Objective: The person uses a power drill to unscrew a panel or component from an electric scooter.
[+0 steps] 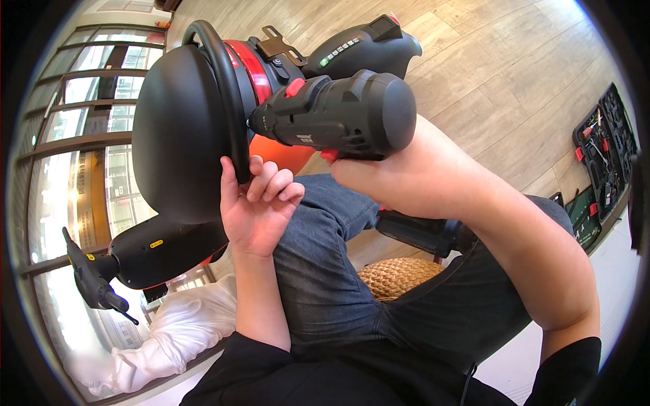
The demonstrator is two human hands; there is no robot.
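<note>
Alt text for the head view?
The right hand holds a black drill, its tip by the curved bar of a rounded black unit; the left hand pinches the bar's lower end. A tool case lies open, far right.

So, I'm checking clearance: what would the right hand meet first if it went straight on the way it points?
Led by the black-and-red power drill it holds, the right hand would likely meet the curved black tubular bar first; depth is unclear, so the drill's tip may touch it already.

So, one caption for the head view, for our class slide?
A black drill in the right hand, its nose toward a curved black bar, the left hand at the bar's lower end.
</note>
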